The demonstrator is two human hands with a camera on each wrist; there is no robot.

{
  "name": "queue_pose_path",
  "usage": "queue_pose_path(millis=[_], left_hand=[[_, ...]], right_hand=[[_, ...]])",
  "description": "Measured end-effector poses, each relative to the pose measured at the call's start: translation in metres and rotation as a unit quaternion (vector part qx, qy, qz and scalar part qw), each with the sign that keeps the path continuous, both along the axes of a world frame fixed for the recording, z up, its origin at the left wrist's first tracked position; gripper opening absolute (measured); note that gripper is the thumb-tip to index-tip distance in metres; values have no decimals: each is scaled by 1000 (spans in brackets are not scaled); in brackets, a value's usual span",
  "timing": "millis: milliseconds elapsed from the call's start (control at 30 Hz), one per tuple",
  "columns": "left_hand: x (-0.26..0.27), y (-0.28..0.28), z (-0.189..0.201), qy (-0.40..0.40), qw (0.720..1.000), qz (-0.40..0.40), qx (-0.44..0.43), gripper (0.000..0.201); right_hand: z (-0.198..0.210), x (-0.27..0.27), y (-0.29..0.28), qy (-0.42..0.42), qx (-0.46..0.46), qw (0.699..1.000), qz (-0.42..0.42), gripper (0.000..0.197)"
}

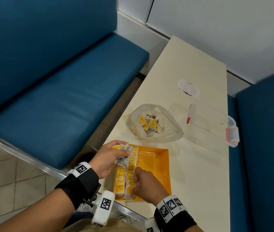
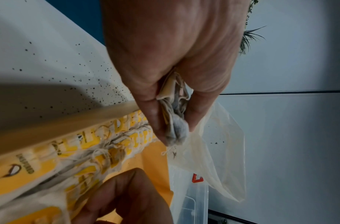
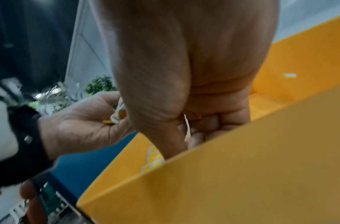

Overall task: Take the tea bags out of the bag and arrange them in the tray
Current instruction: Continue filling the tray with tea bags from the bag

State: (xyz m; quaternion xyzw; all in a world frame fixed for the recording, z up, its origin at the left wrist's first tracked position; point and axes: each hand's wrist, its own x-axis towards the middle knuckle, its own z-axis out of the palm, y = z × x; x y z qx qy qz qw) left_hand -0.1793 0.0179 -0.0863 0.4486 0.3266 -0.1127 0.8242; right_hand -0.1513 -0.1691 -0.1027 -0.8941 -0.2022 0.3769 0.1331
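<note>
An orange tray (image 1: 156, 158) sits at the table's near edge, its left part lined with rows of yellow-labelled tea bags (image 1: 124, 174). My left hand (image 1: 114, 156) hovers over the tray's far left corner and grips a bunch of tea bags (image 1: 123, 155); the left wrist view shows that bunch (image 2: 175, 119) squeezed between thumb and fingers. My right hand (image 1: 139, 183) reaches into the tray's near left part and pinches one tea bag (image 3: 186, 128) between thumb and fingers. A clear plastic bag (image 1: 154, 126) with more tea bags lies open beyond the tray.
A clear plastic box (image 1: 216, 124) with red latches lies right of the bag. A small white packet (image 1: 188, 87) rests farther back on the cream table (image 1: 199, 173). Blue benches (image 1: 57, 97) flank the table on both sides.
</note>
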Motion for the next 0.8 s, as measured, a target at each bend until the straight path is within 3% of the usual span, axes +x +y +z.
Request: queue_pose_path(millis=[333, 467, 567, 667, 733, 800], left_hand=[[-1, 2, 1, 0, 1000, -6, -3, 34], [-2, 5, 5, -1, 999, -17, -30, 33], [-1, 9, 9, 18, 996, -23, -81, 48], [1, 8, 13, 26, 994, -37, -100, 63], [2, 6, 13, 34, 993, -48, -105, 70], [3, 4, 13, 42, 991, -65, -108, 76]], right_hand=[[-6, 2, 9, -13, -12, 1000, -16, 41], [15, 7, 8, -19, 9, 999, -39, 29], [48, 22, 7, -72, 80, 990, -86, 18], [83, 32, 15, -122, 218, 961, -115, 11], [95, 36, 26, -151, 290, 939, -102, 7], [97, 39, 38, -147, 298, 940, -71, 4]])
